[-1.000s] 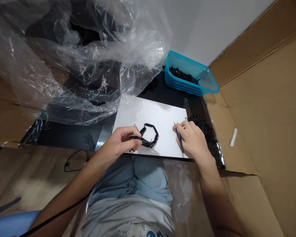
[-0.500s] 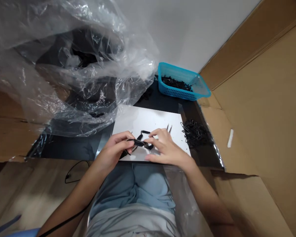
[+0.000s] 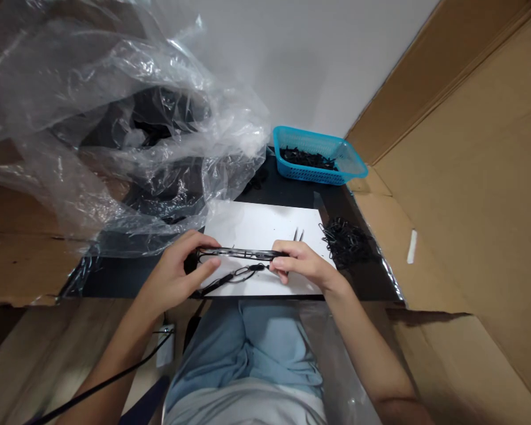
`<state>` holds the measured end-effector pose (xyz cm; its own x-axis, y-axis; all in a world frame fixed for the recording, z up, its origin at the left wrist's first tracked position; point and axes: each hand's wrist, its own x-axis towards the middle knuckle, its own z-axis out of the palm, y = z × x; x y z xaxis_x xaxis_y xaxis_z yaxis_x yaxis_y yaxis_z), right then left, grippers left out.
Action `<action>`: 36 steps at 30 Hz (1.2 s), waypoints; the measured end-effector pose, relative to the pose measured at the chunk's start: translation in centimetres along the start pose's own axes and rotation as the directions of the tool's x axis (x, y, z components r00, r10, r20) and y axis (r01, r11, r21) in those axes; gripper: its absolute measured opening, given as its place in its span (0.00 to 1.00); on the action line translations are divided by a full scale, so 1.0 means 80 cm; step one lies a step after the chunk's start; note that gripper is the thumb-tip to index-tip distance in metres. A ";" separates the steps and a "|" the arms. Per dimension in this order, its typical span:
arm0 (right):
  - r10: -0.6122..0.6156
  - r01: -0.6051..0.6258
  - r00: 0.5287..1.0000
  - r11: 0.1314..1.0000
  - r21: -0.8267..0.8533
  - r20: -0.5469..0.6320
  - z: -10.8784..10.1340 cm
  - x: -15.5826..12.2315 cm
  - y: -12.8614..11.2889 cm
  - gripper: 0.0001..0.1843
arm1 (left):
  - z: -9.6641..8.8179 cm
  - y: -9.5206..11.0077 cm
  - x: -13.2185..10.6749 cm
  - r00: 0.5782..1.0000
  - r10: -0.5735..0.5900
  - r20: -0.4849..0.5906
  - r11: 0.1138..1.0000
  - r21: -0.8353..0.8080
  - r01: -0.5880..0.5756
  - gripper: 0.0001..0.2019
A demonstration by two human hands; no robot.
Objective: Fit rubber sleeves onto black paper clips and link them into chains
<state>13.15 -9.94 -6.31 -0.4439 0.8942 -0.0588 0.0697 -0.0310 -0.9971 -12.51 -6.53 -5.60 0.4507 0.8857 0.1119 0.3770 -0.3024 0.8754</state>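
Observation:
A long, narrow black plastic frame [image 3: 241,254] with slots along it spans level between my two hands above a white board [image 3: 256,221]. My left hand [image 3: 181,265] curves around its left end, thumb below and fingers above. The thumb and fingers of my right hand [image 3: 298,260] pinch its right end. Just below the frame, a second black piece with thin loops [image 3: 234,275] slants across the board. Its left end lies partly behind my left hand. Tweezers [image 3: 299,234] lie on the board beyond my right hand, only their tips showing.
A blue plastic basket [image 3: 321,174] of black pieces stands at the back of the black table. A tangled heap of thin black loops [image 3: 347,242] lies right of the board. Crumpled clear plastic [image 3: 159,165] covers the left side. Cardboard [image 3: 460,177] walls the right.
My hands have moved apart, and the long frame is now stretched level between them. Half a second ago they were close together over a bunched black piece. The view has shifted slightly.

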 end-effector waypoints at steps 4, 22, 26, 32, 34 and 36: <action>0.008 -0.008 0.999 1.000 -0.008 0.053 0.009 0.004 0.001 0.17 | 0.015 0.019 0.003 0.991 0.115 0.065 0.985 0.126 -0.122 0.20; 0.060 -0.017 0.975 0.980 0.197 -0.215 0.042 -0.005 0.019 0.19 | 0.056 0.019 0.016 0.972 0.093 0.217 0.939 -0.344 -0.013 0.08; 0.092 -0.016 0.959 0.962 0.273 -0.270 0.049 -0.006 0.021 0.19 | 0.058 0.018 0.013 0.967 0.033 0.252 0.888 -0.451 0.087 0.13; 0.092 -0.062 0.984 0.980 0.189 -0.155 0.048 -0.006 0.020 0.20 | 0.057 0.016 0.011 0.980 0.060 0.191 0.937 -0.349 0.011 0.13; 0.084 -0.064 0.988 0.987 0.148 -0.132 0.048 -0.005 0.020 0.19 | 0.056 0.015 0.011 0.978 0.097 0.184 0.948 -0.316 -0.034 0.13; 0.046 -0.024 0.984 0.991 0.128 -0.173 0.049 -0.004 0.021 0.16 | 0.057 0.016 0.011 0.978 0.103 0.184 0.950 -0.309 -0.041 0.13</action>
<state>9.85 -12.01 -8.17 -0.2791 0.9555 -0.0957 -0.0345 -0.1095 -0.9934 -7.96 -7.72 -6.56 0.6282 0.7698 0.1126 0.0891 -0.2149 0.9726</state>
